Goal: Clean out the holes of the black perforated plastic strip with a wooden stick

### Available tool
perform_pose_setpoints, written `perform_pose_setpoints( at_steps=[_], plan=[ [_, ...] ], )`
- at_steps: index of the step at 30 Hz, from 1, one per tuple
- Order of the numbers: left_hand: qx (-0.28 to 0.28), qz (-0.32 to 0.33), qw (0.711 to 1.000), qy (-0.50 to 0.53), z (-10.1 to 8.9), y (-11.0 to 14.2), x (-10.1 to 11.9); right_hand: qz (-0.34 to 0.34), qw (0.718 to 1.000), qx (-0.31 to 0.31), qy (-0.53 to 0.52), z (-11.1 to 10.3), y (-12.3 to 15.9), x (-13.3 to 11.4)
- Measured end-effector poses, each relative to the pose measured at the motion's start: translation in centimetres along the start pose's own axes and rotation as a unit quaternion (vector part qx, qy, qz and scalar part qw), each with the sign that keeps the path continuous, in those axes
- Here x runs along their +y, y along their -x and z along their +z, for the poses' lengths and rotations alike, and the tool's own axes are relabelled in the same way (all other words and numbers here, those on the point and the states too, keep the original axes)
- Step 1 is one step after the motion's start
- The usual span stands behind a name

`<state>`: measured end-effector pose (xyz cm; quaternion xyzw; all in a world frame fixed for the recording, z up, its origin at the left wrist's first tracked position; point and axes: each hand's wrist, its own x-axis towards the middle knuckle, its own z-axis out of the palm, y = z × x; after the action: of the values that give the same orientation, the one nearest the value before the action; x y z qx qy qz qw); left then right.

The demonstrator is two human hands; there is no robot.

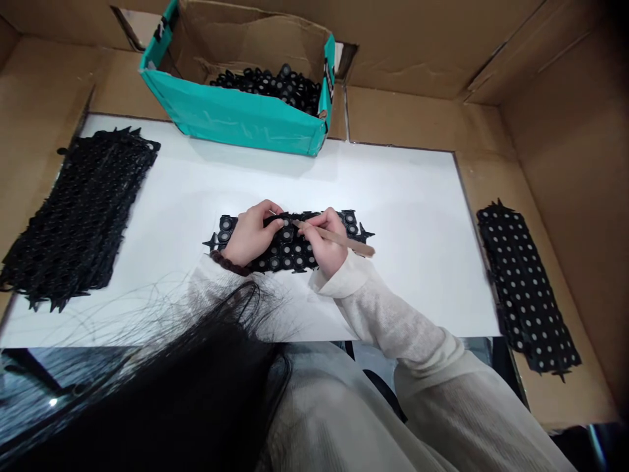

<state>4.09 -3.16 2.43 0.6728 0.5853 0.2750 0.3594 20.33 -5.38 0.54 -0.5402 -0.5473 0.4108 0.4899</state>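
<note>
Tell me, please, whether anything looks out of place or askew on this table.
The left stack of black sheets lies aslant, its edges uneven, reaching past the white tabletop onto the cardboard. Beside it, a small dark spot may be a stray piece; it is too small to tell.

The widest passage lay on the smooth white tabletop (417,223), right of the black rectangular panel with round grey-centred studs (287,250); the slim brown wooden stick (348,242) in the right hand (328,246) jutted into its near end. Left, a narrower lane ran between that panel and the thick stack of black perforated sheets (88,210). Beyond the panel, a strip led to the turquoise-fronted cardboard box (240,111), whose upright sides left entry from above. Tall brown cardboard walls (565,124) blocked the far and right sides.
</note>
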Motion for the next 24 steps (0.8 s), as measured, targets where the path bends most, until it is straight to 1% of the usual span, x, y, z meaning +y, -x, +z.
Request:
perform_pose_setpoints(
  at_steps=[1,3,4,6,8,9,11,13,17,24],
  plan=[
    [0.002,-0.001,1.000,-0.008,0.0,0.0,0.0,0.002,1.000,0.006,-0.026,-0.4,0.0,0.1],
    [-0.003,0.002,0.999,-0.033,-0.4,0.0,0.1,0.000,0.999,-0.009,-0.049,-1.1,0.0,0.2],
    [-0.017,0.006,0.999,-0.051,-0.7,0.0,0.1,-0.005,0.999,-0.027,-0.041,-1.4,0.1,0.3],
    [-0.066,0.018,0.993,-0.098,-1.4,0.0,0.2,-0.025,0.997,-0.069,0.002,-1.8,0.4,0.2],
    [-0.107,0.025,0.982,-0.156,-1.9,0.1,0.2,-0.046,0.994,-0.092,0.047,-1.9,0.6,0.0],
    [-0.113,0.027,0.977,-0.180,-2.1,0.1,0.2,-0.052,0.992,-0.096,0.061,-1.9,0.7,0.0],
    [-0.108,0.027,0.971,-0.212,-2.3,0.2,0.2,-0.057,0.990,-0.101,0.077,-1.8,0.7,-0.2],
    [-0.098,0.026,0.970,-0.220,-2.2,0.3,0.3,-0.059,0.990,-0.104,0.081,-1.8,0.8,-0.3],
    [-0.091,0.027,0.972,-0.216,-1.8,0.5,0.6,-0.072,0.987,-0.115,0.084,-1.8,0.8,-0.5],
    [-0.076,0.008,0.978,-0.196,-1.5,0.6,0.8,-0.106,0.982,-0.130,0.087,-1.9,0.9,-0.5]
  ],
)
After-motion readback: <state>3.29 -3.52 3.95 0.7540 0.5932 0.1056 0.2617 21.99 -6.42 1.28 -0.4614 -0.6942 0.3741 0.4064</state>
